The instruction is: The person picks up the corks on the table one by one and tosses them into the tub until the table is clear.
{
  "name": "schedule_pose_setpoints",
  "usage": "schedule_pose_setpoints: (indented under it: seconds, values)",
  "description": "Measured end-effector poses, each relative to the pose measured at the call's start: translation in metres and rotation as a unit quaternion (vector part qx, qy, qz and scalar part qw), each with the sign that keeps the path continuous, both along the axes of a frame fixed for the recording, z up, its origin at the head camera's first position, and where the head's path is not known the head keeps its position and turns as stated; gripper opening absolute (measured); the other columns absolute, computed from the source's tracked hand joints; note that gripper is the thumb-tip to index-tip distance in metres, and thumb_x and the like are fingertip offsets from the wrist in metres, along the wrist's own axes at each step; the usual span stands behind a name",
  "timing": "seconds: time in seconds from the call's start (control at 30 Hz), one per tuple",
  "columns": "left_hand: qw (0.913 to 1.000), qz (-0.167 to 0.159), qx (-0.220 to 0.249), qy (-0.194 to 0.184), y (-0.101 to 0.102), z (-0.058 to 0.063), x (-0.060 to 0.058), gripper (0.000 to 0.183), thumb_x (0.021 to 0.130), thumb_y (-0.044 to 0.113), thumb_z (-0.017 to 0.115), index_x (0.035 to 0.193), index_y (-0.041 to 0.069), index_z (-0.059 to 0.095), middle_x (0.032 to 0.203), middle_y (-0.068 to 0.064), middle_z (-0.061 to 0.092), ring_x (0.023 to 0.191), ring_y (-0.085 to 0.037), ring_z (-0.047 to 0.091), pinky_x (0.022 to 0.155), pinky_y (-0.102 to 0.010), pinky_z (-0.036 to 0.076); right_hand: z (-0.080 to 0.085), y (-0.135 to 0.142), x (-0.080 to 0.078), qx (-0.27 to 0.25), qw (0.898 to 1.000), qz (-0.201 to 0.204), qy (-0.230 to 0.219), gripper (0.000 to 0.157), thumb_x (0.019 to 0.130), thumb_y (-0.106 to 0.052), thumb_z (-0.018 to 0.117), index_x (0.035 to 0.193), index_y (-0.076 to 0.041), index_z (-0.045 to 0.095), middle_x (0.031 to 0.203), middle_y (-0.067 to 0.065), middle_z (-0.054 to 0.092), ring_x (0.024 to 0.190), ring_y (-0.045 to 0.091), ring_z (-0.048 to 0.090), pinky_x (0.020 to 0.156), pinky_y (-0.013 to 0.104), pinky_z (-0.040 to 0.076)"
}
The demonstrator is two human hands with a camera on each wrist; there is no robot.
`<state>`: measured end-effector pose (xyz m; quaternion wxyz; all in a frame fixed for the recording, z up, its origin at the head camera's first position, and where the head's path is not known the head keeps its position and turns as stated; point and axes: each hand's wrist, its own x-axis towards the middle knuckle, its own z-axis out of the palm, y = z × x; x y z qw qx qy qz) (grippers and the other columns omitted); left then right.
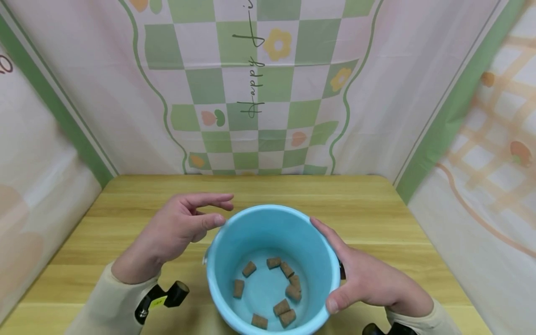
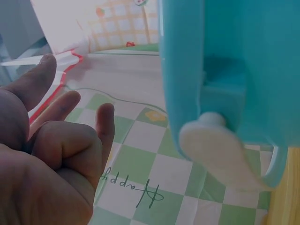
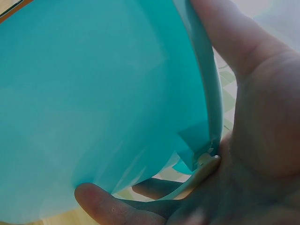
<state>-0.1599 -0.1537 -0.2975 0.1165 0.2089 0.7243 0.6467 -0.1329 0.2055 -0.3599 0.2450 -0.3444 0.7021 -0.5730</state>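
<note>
A light blue bucket (image 1: 274, 211) stands on the wooden table, seen from above into its mouth. Several short brown cork-like cylinders (image 1: 259, 321) lie scattered over its bottom. My right hand (image 1: 368, 279) grips the bucket's right side, its thumb by the rim and its fingers spread round the outer wall, with the handle's end against the palm in the right wrist view. My left hand (image 1: 180, 228) hovers at the left rim, apart from the bucket in the left wrist view, with some fingers extended, others bent, holding nothing. The white handle end (image 2: 215, 150) hangs at that side.
The wooden table (image 1: 138, 195) reaches back to a fabric wall (image 1: 276, 83) with green checks and lettering. Patterned curtains (image 1: 494, 163) close in the left and right sides. Black wrist-worn devices (image 1: 167, 298) sit at both cuffs.
</note>
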Motion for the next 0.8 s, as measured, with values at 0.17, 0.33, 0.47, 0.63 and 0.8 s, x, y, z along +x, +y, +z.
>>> schedule_pose_setpoints:
  seconds: [0.17, 0.33, 0.47, 0.63, 0.8]
  values:
    - [0.9999, 0.014, 0.007, -0.002, -0.003, -0.003, -0.002, 0.038, 0.086, 0.013, 0.069, 0.124, 0.012, 0.063, 0.117, -0.013, 0.060, 0.041, -0.014, 0.026, 0.043, -0.020, 0.028, 0.000, 0.000, 0.000, 0.003, 1.000, -0.002, -0.001, 0.118, 0.073, -0.012, 0.080, 0.149, -0.029, -0.008, 0.142, 0.021, 0.029, 0.114, 0.042, 0.045, 0.083, 0.043, 0.048]
    - [0.9995, 0.025, 0.018, -0.005, -0.007, -0.005, -0.004, 0.039, 0.086, 0.013, 0.069, 0.124, 0.013, 0.062, 0.117, -0.016, 0.058, 0.043, -0.011, 0.026, 0.044, -0.020, 0.029, 0.001, 0.000, 0.000, 0.001, 1.000, 0.000, -0.006, 0.118, 0.073, -0.011, 0.079, 0.149, -0.029, -0.009, 0.142, 0.021, 0.028, 0.115, 0.042, 0.045, 0.083, 0.043, 0.048]
    - [0.9989, 0.035, 0.028, -0.015, -0.010, -0.007, -0.006, 0.039, 0.086, 0.014, 0.069, 0.124, 0.013, 0.062, 0.119, -0.017, 0.057, 0.044, -0.010, 0.028, 0.047, -0.019, 0.032, 0.000, 0.000, 0.000, 0.002, 1.000, -0.002, -0.004, 0.118, 0.073, -0.012, 0.080, 0.149, -0.029, -0.008, 0.142, 0.021, 0.029, 0.114, 0.042, 0.046, 0.083, 0.043, 0.048]
    - [0.9983, 0.048, 0.025, -0.022, -0.014, -0.011, -0.009, 0.039, 0.088, 0.014, 0.067, 0.126, 0.013, 0.060, 0.121, -0.016, 0.056, 0.044, -0.009, 0.029, 0.051, -0.020, 0.038, 0.000, 0.001, 0.001, 0.001, 1.000, -0.001, -0.009, 0.118, 0.073, -0.011, 0.080, 0.149, -0.030, -0.008, 0.142, 0.021, 0.029, 0.113, 0.042, 0.046, 0.082, 0.043, 0.048]
    - [0.9973, 0.064, 0.026, -0.025, -0.020, -0.017, -0.016, 0.041, 0.088, 0.015, 0.067, 0.128, 0.012, 0.058, 0.124, -0.015, 0.055, 0.044, -0.008, 0.029, 0.050, -0.020, 0.039, -0.001, 0.000, 0.001, -0.001, 1.000, -0.001, -0.006, 0.118, 0.072, -0.012, 0.081, 0.149, -0.029, -0.008, 0.141, 0.022, 0.029, 0.113, 0.041, 0.047, 0.082, 0.043, 0.049]
